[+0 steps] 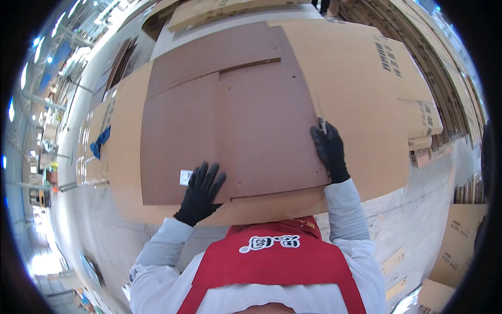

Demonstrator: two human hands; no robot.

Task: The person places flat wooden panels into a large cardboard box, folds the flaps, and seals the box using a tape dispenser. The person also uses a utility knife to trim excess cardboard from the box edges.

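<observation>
A large reddish-brown sheet (pixel 266 129) lies flat before me on a tan cardboard sheet (pixel 353 94). It has small holes, a long narrow slot (pixel 251 67) near its far side, and a step in its near edge. My left hand (pixel 200 196), in a black glove, rests with fingers spread on its near left part, beside a small white label (pixel 186 177) that bears print. At the right edge of the brown sheet, my gloved right hand (pixel 330 151) grips a slim, pale tool (pixel 322 126). Its exact kind is unclear.
Flattened cardboard (pixel 419 114) with printing extends to the right, beside long stacked cardboard (pixel 435 59). Another cardboard package (pixel 235 11) lies beyond the far edge. On the left, a blue cloth (pixel 100 143) rests on cardboard. Cardboard boxes (pixel 455 243) stand at the lower right.
</observation>
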